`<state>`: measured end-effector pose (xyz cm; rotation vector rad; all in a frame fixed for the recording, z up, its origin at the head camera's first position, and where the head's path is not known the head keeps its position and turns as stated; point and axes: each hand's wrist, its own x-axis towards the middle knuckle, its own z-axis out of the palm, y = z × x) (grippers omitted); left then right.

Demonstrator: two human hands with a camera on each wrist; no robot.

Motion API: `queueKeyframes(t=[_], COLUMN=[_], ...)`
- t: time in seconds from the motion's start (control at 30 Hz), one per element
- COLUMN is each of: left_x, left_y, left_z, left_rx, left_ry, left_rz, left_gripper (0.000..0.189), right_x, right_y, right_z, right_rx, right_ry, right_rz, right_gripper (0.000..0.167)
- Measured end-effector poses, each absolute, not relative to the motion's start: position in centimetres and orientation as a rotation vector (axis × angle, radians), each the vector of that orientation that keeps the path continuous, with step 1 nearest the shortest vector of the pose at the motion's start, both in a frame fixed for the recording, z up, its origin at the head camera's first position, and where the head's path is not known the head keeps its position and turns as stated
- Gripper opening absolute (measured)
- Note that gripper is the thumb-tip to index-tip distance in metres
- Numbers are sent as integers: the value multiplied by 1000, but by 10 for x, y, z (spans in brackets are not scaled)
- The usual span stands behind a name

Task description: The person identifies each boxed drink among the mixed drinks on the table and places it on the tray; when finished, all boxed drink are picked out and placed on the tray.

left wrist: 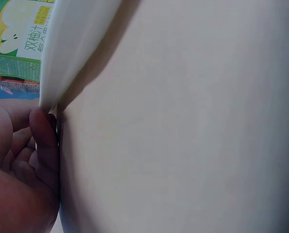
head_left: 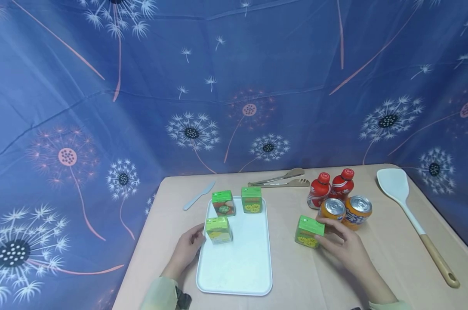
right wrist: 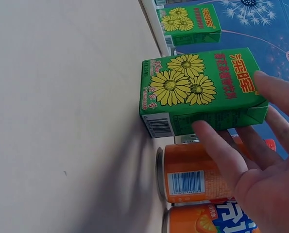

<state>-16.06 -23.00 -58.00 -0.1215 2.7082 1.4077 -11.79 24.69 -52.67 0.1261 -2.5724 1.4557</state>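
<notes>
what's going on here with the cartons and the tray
A person sits at a table with a white tray holding three juice cartons. The right hand has its fingers on a fourth green carton standing on the table beside two orange cans. The left hand rests at the tray's left edge, next to the nearest carton.

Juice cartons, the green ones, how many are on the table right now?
4: three stand on the white tray, back left, back right, front left; the fourth is off the tray at the right hand.
</notes>
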Motion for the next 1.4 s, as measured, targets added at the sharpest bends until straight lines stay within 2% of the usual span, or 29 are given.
queueKeyframes(t=[1.4], left_x=[-161], left_y=[-228], left_z=[-582], left_rx=[-116], left_ry=[2716], left_rz=[1406], left_gripper=[44], right_x=[-118], right_y=[241], right_z=[-530], right_rx=[-21], right_ry=[-2589], right_rz=[1444], right_gripper=[56])
